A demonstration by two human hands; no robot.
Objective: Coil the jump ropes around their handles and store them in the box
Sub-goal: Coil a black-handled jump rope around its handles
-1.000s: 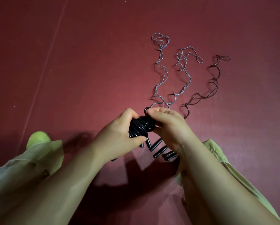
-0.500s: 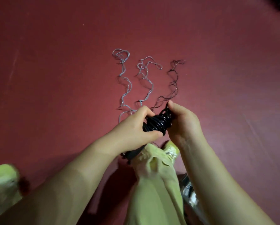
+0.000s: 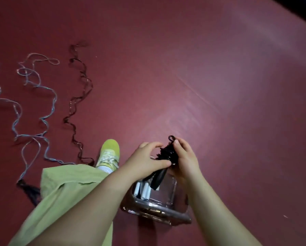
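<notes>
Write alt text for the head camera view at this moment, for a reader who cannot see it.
Both hands, left and right, hold a black coiled jump rope just above a clear box on a red floor. Three uncoiled ropes, two pale and one dark, lie to the left, beyond a yellow-green shoe.

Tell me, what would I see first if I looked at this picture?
Right in the middle, a left hand and a right hand grip a coiled black jump rope above a clear plastic box on the red floor. To the left, three uncoiled jump ropes wiggle across the floor beside a yellow-green sneaker.
</notes>
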